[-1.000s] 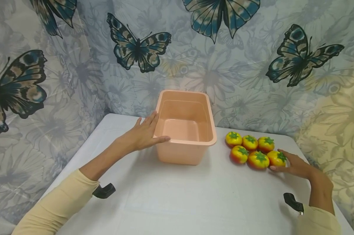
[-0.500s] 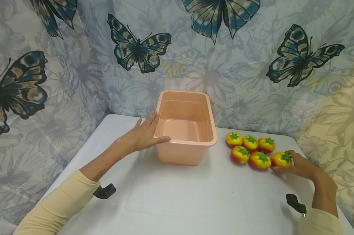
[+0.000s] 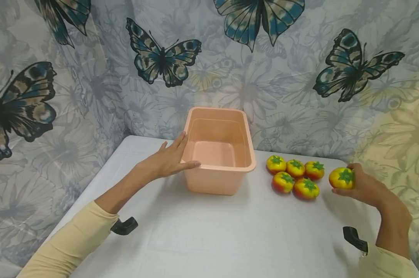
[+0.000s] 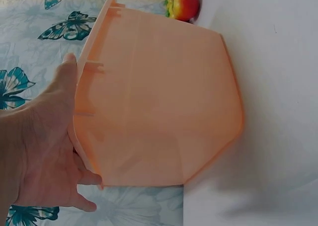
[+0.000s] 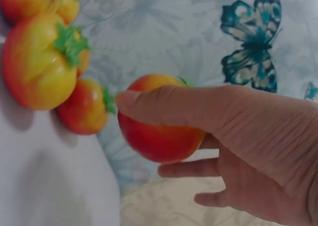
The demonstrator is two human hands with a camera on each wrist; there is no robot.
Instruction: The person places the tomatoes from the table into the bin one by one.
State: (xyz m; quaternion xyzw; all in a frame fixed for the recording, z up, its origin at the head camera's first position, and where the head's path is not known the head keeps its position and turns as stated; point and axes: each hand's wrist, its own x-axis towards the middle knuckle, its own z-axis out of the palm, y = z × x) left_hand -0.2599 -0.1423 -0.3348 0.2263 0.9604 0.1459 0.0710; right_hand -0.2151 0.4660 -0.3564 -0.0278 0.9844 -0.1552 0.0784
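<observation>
A peach-coloured plastic tub [image 3: 216, 181] stands at the back middle of the table, its inside bare. My left hand [image 3: 167, 160] rests on the tub's left rim with its fingers straight and spread; the left wrist view shows it against the rim [image 4: 82, 77]. At the right, my right hand [image 3: 367, 187] grips a yellow-red artificial tomato [image 3: 339, 178] with a green top, raised above the table. In the right wrist view, thumb and fingers pinch that tomato [image 5: 161, 141]. Several similar tomatoes [image 3: 306, 189] sit in two rows between the tub and my right hand.
White cloth covers the table [image 3: 213, 235]. A butterfly-patterned fabric backdrop [image 3: 282, 96] rises behind and beside it. Black camera mounts [image 3: 124, 226] stick out from both wrists, near the sleeves.
My right hand has taken one tomato from the front right of the group, lifting it and drawing it to the right, away from the others. The left hand and tub stay put.
</observation>
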